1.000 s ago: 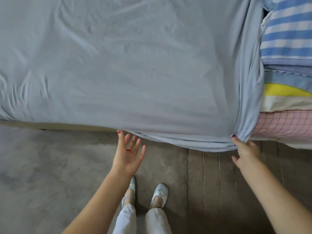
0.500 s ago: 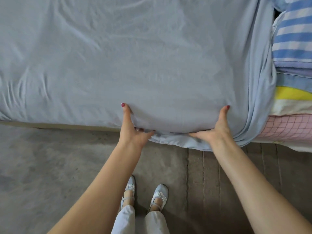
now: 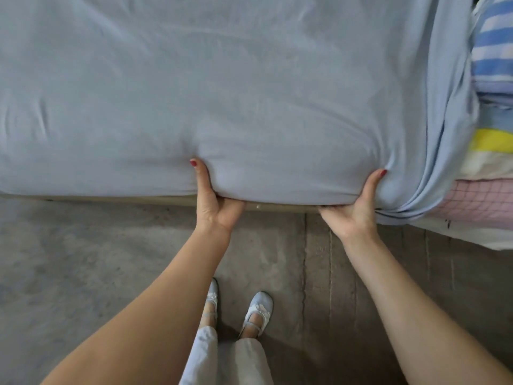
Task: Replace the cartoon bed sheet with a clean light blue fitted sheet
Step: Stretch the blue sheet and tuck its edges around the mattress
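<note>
While the near edge of the bed is being worked, the left hand (image 3: 215, 208) is seen with its thumb laid up over the top of the light blue fitted sheet (image 3: 249, 87) and its fingers hidden beneath the mattress edge, so the sheet's hem is gripped and appears to be pushed under. The right hand (image 3: 354, 211) is set the same way further along the same edge, thumb on top and fingers curled out of sight underneath, grasping the hem close to the bed's near right corner. Between the two hands the cloth is drawn smooth over the edge, and a strip of the bed frame (image 3: 277, 205) is exposed just below it.

Across the bed's top the sheet is spread flat with only light creases, and left of the left hand its edge already lies snug along the frame. No cartoon sheet is visible on the mattress, so its removal is judged done. At the right corner the fabric (image 3: 433, 190) is bunched in loose hanging folds, so that corner is judged not yet seated. A stack of folded bedding (image 3: 491, 65) is pressed against the bed's right side. The far edges are out of view, and their state cannot be told.
</note>
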